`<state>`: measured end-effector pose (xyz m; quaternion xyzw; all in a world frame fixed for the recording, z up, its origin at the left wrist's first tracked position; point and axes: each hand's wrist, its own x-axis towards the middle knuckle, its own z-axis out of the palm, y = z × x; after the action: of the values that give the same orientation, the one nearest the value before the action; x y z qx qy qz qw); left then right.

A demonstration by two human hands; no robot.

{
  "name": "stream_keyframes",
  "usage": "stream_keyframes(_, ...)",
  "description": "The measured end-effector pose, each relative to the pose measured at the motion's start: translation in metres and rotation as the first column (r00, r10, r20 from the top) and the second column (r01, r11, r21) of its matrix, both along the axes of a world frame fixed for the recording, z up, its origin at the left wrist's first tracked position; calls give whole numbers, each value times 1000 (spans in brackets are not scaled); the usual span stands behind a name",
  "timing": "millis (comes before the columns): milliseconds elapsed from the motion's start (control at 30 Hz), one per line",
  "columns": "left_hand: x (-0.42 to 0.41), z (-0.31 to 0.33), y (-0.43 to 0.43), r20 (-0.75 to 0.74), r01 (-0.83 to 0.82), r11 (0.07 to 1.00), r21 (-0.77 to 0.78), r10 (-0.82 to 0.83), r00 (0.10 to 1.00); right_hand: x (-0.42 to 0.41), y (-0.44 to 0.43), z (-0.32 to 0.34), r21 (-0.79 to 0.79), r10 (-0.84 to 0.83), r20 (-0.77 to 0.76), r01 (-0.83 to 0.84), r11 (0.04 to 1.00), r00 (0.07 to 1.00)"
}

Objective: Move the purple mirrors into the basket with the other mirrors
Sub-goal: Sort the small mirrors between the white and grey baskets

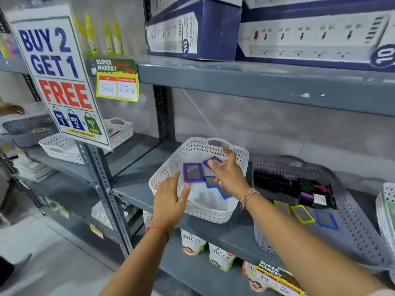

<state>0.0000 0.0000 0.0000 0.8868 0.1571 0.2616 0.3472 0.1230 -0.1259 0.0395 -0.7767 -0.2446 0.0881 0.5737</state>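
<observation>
Right hand (229,175): fingers spread over the white basket, fingertips at the edge of a purple mirror (212,161); whether they pinch it cannot be told.
Left hand (171,200): fingers loosely apart, empty, at the basket's near-left rim.
Second purple mirror (193,172): lies flat inside, just beside the left fingertips.
Blue mirrors (210,181): in the same basket, partly under the right hand.
White basket (193,210): on the grey shelf (213,231).
Grey basket (352,212): to the right, holding yellow-green mirrors (302,214), a blue-framed mirror (326,219) and hairbrushes (277,181).
</observation>
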Motion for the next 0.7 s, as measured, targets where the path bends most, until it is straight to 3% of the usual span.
stream_keyframes(100,5,-14,3,-1,-30,995,92,30,1000,26,0,-9,-402,143,139,-76,913,980)
stream_keyframes(200,8,-21,3,3,-46,989,143,47,999,50,1,-12,-832,414,127,-131,540,901)
stream_keyframes(267,10,-25,4,-5,-42,984,172,43,999,59,6,-14,-948,508,44,-124,292,860)
stream_keyframes(367,8,-27,2,-15,-37,978,205,41,999,69,12,-19,-991,572,-23,-95,96,820)
stream_keyframes(467,10,-28,2,-22,-48,978,203,54,998,73,12,-26,-997,590,-43,-76,31,806)
stream_keyframes(700,15,-25,-9,-44,-37,967,254,50,998,71,11,-34,-992,538,45,-24,121,842)
